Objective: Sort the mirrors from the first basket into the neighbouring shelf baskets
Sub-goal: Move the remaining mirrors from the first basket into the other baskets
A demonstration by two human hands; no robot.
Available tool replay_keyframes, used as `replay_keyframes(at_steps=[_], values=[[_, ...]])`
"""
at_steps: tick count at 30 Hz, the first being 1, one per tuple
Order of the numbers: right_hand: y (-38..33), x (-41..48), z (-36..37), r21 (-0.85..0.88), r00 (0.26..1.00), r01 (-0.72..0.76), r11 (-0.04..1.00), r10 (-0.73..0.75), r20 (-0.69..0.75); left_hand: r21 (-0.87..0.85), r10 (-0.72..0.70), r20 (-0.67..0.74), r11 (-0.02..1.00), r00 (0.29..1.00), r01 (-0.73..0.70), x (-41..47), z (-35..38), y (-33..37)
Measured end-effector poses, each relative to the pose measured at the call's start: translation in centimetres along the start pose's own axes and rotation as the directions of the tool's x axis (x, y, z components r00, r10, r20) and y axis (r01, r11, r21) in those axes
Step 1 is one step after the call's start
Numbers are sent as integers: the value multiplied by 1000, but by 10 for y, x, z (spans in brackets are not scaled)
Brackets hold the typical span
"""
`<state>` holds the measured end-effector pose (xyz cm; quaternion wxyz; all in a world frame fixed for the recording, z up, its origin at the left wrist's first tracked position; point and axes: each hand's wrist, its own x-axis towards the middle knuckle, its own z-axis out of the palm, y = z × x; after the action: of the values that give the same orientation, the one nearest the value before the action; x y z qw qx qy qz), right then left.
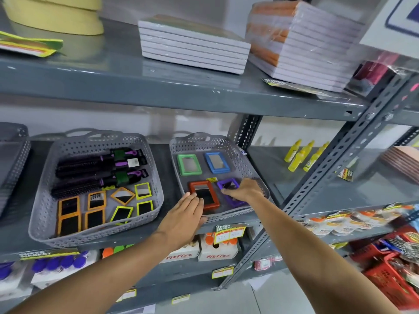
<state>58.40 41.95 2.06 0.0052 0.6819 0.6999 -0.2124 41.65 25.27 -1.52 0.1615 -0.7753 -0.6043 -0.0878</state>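
Observation:
Two grey perforated baskets stand on the middle shelf. The right basket (246, 162) holds a green-framed mirror (189, 164), a blue one (217, 162), a red one (204, 194) and a purple one (229, 184). My right hand (243, 190) lies over the purple mirror with its fingers curled on the frame. My left hand (184, 217), flat with fingers together, rests on the basket's front left rim beside the red mirror. The left basket (43, 214) holds several small orange and yellow-green framed mirrors (97, 200) and black hairbrushes (99, 171).
Stacked notebooks (195, 45) and a wrapped pack (301, 46) sit on the shelf above. Yellow bottles (303, 155) stand on the shelf to the right, behind a slotted grey upright (328, 164). Another grey basket (13, 159) is at far left. Boxes and price tags (229, 233) lie below.

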Motion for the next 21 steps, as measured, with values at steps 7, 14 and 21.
replay_keyframes(at_steps=[7,14,21], values=[[0,2,4,-170,995,75,983,-84,-49,0,-24,60,1000,998,24,-2,3,2],[-2,3,5,-234,993,76,969,-96,-73,-30,-20,97,999,995,23,0,4,2],[0,5,6,-197,995,58,979,-74,-73,-33,-9,121,999,993,13,1,5,0]])
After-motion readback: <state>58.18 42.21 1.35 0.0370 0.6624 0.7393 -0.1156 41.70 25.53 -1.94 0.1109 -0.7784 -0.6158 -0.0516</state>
